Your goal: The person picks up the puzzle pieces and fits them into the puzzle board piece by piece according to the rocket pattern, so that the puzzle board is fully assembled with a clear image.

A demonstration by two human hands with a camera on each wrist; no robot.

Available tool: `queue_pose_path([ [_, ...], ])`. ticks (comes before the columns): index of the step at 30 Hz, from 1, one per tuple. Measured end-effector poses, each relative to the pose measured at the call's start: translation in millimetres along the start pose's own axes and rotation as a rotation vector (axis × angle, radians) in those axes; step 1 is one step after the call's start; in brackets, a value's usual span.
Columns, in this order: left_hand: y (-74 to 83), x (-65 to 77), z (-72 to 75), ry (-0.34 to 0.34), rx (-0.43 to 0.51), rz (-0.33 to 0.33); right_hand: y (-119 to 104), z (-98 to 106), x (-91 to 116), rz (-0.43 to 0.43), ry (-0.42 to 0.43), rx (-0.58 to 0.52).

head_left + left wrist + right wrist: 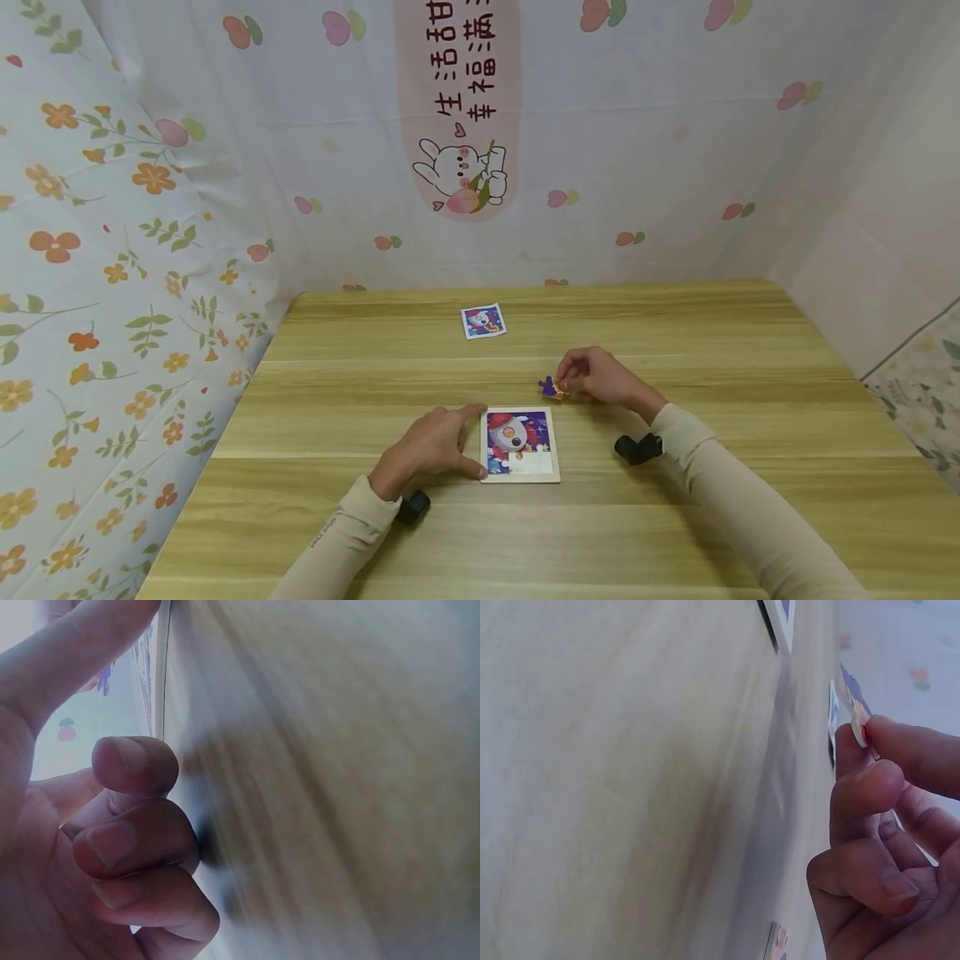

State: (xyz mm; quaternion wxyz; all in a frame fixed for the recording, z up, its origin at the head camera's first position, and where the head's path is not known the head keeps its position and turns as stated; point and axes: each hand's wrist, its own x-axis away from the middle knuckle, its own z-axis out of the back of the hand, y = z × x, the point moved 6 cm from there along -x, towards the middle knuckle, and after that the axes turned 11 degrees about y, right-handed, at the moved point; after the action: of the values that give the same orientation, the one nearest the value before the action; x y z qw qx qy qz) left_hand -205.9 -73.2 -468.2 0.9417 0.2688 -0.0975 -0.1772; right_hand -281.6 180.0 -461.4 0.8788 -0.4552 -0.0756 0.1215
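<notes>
A square jigsaw puzzle board [555, 442] lies on the table, its picture of a grey-and-red character filled in except for a pale gap at the lower right. My left hand [431, 442] spans the board's left side, index fingertip at the upper corner and thumb at the lower one. In the left wrist view its other fingers [135, 844] are loosely bent beside the board. Beyond the board's upper right corner, my right hand [596, 375] pinches a purple-and-orange puzzle piece [853, 697] between thumb and index finger. That piece is partly hidden by the fingertips.
A small picture card [483, 321] with a similar character lies farther back on the wooden table [375, 342]. Another puzzle piece [776, 943] shows at the bottom of the right wrist view. A patterned cloth [337, 150] hangs behind the table.
</notes>
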Motion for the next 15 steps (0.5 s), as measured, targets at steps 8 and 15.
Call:
queue_pose_path([
  [8, 0.0, 0.2, -0.4, -0.002, -0.011, -0.001, -11.1, -12.2, 5.8, 0.004, -0.080, -0.025],
  [15, 0.1, -0.3, -0.3, -0.006, -0.010, 0.002, -23.7, -30.5, 13.2, 0.064, -0.187, -0.034],
])
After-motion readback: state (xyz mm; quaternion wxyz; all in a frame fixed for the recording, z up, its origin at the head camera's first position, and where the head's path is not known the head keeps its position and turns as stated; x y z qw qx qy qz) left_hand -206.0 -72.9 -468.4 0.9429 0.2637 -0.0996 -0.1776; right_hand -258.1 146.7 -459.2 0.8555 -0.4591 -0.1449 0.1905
